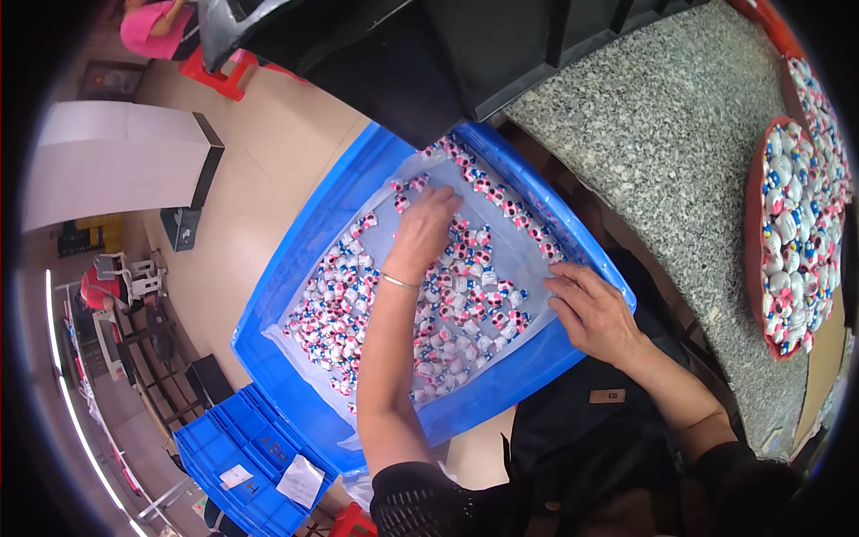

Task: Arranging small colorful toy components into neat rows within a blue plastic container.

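A blue plastic bin point(284, 234) lined with thin whitish sheeting point(514, 234) holds many small white figurines point(335, 309) with pink and blue parts. My left hand point(428, 228) reaches over the far middle of the bin, its fingers curled down among the figurines. Whatever those fingertips hold, if anything, is hidden. At the bin's right side, my right hand point(591, 309) has its thumb and fingers apart, fingertips close to the last figurines of a row point(519, 215) along that edge. Figurines lie densely at left and near, more sparsely at the far end.
Beyond the bin a large black plastic container point(385, 67) overhangs its far corner. On the right, a speckled granite counter point(635, 134) bears a red tray point(756, 242) heaped with similar figurines. Blue crates point(242, 447) with paper slips stand at lower left. Someone in pink sits far left.
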A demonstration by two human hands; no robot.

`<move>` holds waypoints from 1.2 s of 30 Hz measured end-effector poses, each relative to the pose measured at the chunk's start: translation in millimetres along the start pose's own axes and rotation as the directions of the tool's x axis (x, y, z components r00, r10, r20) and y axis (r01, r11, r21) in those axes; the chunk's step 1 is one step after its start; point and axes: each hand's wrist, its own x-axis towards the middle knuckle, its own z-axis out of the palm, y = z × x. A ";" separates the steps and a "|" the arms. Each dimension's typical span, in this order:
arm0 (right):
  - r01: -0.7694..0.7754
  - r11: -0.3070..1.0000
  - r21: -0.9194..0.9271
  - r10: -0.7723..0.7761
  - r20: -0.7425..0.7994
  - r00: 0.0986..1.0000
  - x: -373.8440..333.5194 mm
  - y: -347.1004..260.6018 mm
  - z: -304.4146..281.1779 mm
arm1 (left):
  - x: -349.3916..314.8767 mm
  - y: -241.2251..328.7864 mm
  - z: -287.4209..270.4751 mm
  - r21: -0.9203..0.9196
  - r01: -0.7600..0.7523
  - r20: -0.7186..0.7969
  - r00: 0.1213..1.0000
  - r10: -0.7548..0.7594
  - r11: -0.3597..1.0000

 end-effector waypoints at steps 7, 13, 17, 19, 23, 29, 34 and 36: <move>0.005 1.000 -0.009 -0.005 -0.016 1.000 0.4 0.2 -1.6 | 5.1 -8.6 6.9 -0.321 0.254 -0.146 0.938 -0.313 0.912; 0.011 1.000 -0.003 -0.011 -0.006 1.000 -0.2 1.3 -2.4 | 23.5 -22.9 30.2 -0.527 0.289 -0.345 0.786 -0.512 0.799; 0.012 1.000 0.012 -0.012 -0.012 1.000 0.1 2.0 -2.2 | 36.1 -24.8 47.2 -0.424 0.265 -0.468 0.754 -0.460 0.866; -0.008 1.000 0.024 0.009 -0.023 1.000 -0.1 2.0 -1.8 | 39.7 -24.2 50.2 -0.305 0.280 -0.502 0.765 -0.404 0.910; -0.025 0.999 0.048 0.026 -0.018 1.000 -0.9 1.7 -2.3 | 40.4 -20.4 46.5 0.020 0.271 -0.577 0.789 -0.210 0.962; -0.002 0.999 0.041 0.004 -0.035 0.999 -0.3 2.0 -2.1 | 12.6 -23.0 21.8 -0.260 0.430 -0.506 0.702 -0.501 0.864; 0.012 0.999 0.034 -0.011 -0.034 0.999 -0.8 2.6 -0.8 | 5.4 -25.9 17.4 0.076 0.364 -0.323 0.890 -0.322 0.928; 0.010 0.999 0.034 -0.009 -0.033 0.999 -1.8 2.0 -1.0 | 11.1 -26.0 19.1 0.163 0.377 -0.256 0.909 -0.330 0.912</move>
